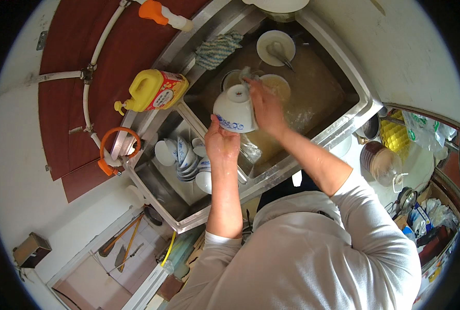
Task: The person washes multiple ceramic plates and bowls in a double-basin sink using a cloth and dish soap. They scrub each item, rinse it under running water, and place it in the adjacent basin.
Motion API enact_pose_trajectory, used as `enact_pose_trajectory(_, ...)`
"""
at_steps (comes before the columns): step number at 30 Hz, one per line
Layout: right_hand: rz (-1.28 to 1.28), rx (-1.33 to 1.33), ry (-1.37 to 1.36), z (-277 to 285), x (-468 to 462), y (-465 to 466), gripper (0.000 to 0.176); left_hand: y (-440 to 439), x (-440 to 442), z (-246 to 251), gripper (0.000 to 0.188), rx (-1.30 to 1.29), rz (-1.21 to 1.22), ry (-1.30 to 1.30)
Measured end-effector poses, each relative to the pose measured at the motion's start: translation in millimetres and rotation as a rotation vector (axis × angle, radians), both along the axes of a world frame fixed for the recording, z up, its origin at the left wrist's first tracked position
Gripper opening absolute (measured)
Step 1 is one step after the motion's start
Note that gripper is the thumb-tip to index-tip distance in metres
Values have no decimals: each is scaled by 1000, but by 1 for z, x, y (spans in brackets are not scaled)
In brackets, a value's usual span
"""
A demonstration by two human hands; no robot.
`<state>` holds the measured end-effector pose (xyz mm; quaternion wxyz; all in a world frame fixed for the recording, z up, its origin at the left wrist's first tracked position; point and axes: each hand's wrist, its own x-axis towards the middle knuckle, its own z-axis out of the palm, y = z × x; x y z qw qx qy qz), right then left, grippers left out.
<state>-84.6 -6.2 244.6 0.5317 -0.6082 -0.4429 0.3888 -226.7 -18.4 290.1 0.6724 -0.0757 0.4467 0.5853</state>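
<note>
My left hand (223,141) grips the rim side of a white porcelain bowl (234,106) with a blue floral band. The bowl is tilted, its foot turned up towards me. Against its far right side lies my right hand (267,106), with a greyish scrubbing cloth (247,73) at its fingertips. Both are above the larger sink basin (330,104), which holds cloudy brownish water. Under the water near my right hand sits another bowl (278,87), partly hidden. Farther back, a white bowl (268,40) holds a metal spoon or ladle (278,52).
Several blue-and-white bowls (185,159) are stacked in the smaller basin (156,193) at left. A yellow dish-soap pump bottle (154,91) and a striped cloth (218,50) rest along the sink's back ledge. An orange hose (119,130) loops by the left corner. A large plastic jug (381,164) stands at right.
</note>
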Motion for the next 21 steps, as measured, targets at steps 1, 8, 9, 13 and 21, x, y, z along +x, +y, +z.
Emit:
enact_pose_trajectory(1,-62,76,-150,11,-5,-11,38,0,3,-3,28,-11,25,-6)
enact_pose_trajectory(8,363,416,-679,39,1,-19,42,-16,12,-20,17,111,-156,214)
enact_pose_trajectory(9,401,448,-681,41,2,-12,41,-21,6,-26,17,176,-193,227)
enact_pose_trajectory(13,395,445,-689,53,2,19,38,-12,38,12,18,240,-112,292)
enact_pose_trajectory(21,13,77,-455,28,-5,8,43,-19,32,5,18,273,-94,377)
